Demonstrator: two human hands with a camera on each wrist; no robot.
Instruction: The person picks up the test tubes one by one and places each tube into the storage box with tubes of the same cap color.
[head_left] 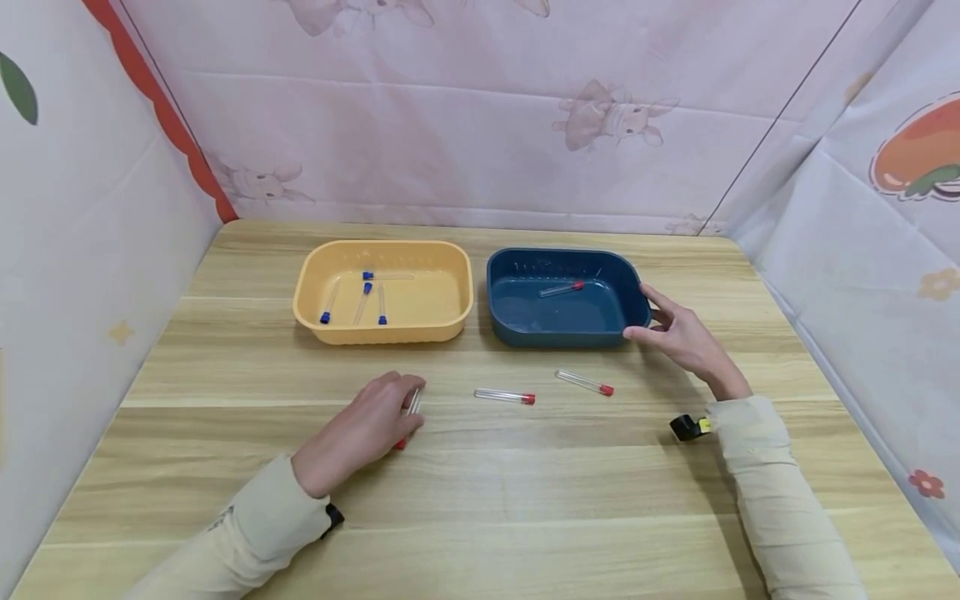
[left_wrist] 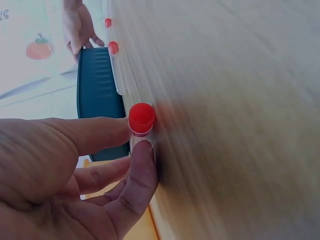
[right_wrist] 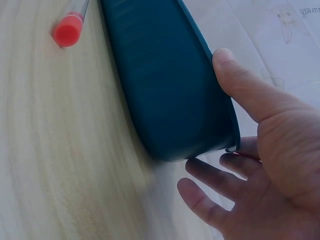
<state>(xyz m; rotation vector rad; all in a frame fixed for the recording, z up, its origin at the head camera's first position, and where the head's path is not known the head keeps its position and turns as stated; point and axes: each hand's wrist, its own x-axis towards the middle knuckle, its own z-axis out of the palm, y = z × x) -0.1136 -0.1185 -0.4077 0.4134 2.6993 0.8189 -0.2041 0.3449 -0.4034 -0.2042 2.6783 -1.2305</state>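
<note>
In the head view my left hand (head_left: 363, 429) is low over the table, left of centre, pinching a clear test tube (head_left: 415, 402) with a red cap (left_wrist: 142, 117); the fingers hide part of the tube. My right hand (head_left: 686, 337) rests against the right end of the dark blue bin (head_left: 570, 340). Its thumb touches the rim near the front corner, and the other fingers are spread at the end wall. Inside that bin lies one red-capped tube (head_left: 561, 289). Two more red-capped tubes, one nearer the middle (head_left: 504, 396) and one farther right (head_left: 585, 382), lie on the table.
A yellow bin (head_left: 382, 335) stands left of the blue one, a small gap between them, with several blue-capped tubes (head_left: 363, 302) inside. Both stand towards the back of the wooden table (head_left: 525, 517). Printed cloth (head_left: 480, 150) hangs behind and at both sides.
</note>
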